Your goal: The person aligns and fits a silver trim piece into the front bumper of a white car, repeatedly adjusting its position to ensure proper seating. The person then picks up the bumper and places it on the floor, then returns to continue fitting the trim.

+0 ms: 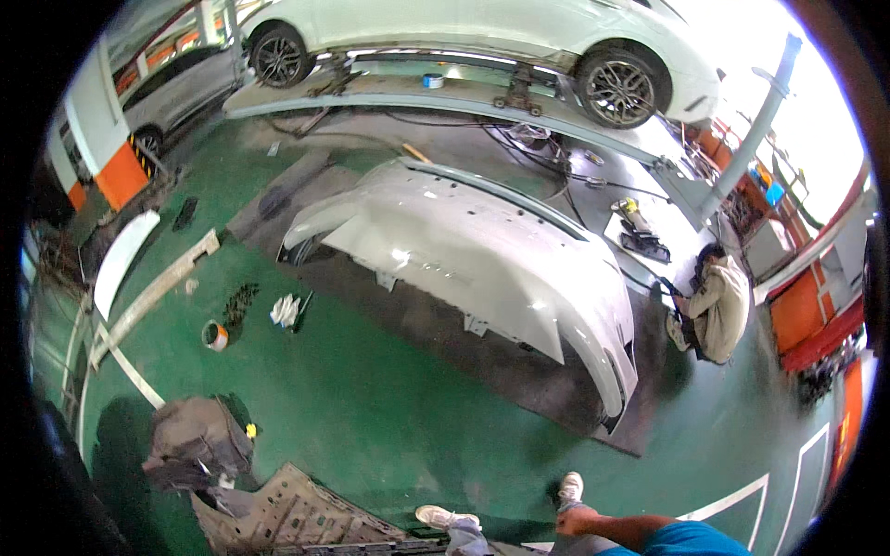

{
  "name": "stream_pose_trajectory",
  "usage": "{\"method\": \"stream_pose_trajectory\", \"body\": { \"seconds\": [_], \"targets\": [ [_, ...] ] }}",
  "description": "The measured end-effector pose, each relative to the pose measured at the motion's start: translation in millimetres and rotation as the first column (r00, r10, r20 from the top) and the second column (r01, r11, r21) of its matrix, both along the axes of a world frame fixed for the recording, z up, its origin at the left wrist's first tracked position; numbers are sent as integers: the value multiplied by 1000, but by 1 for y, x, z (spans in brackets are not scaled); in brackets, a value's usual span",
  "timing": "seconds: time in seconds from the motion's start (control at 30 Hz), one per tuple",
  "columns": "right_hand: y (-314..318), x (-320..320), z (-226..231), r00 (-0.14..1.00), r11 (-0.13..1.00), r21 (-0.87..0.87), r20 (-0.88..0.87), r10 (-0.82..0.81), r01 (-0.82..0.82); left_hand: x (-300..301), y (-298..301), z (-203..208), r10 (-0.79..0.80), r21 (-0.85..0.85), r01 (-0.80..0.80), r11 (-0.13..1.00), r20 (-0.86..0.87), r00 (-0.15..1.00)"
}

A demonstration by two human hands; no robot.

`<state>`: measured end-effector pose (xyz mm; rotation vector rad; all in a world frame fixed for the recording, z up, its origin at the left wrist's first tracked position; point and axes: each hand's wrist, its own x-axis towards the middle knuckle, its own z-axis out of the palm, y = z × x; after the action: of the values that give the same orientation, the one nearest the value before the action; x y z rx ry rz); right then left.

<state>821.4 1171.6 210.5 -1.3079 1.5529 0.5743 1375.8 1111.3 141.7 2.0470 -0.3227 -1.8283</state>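
Note:
My right hand (567, 521) rests at my leg near the lower edge, below my white shoe (570, 488). The bare forearm comes out of a blue sleeve, and the fingers are too small and partly hidden to make out. My left hand is out of the picture. In front of me a large white car bumper (464, 250) lies on a dark mat (408, 324) on the green floor, with neither hand touching it. At the lower left are a perforated brown-grey panel (297, 519) and a crumpled dark cover piece (197, 445).
A white car (445, 28) stands on a lift platform (389, 111). At right a person (718, 306) crouches beside the bumper, near a yellow-and-black tool (638, 227). Hoses (528, 148) trail behind it. At left lie a long pale strip (153, 292), a can (215, 335) and a white rag (286, 311).

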Motion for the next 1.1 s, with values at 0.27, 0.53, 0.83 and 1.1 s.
{"method": "stream_pose_trajectory", "body": {
  "seconds": [0.27,0.53,0.83,1.1],
  "targets": [
    [73,-131,17,973,941,-272,162,-162,202,-143,26,57,-76,-23,77,997,44,996],
    [141,-285,56,762,759,-78,6,-648,646,-347,67,128,-391,26,391,920,-7,920],
    [248,-375,74,17,9,-49,161,-987,999,-403,-6,63,-807,22,807,590,46,589],
    [326,-437,32,236,184,-265,176,-956,946,-595,-181,150,-640,-236,673,701,207,740]
  ]
}}
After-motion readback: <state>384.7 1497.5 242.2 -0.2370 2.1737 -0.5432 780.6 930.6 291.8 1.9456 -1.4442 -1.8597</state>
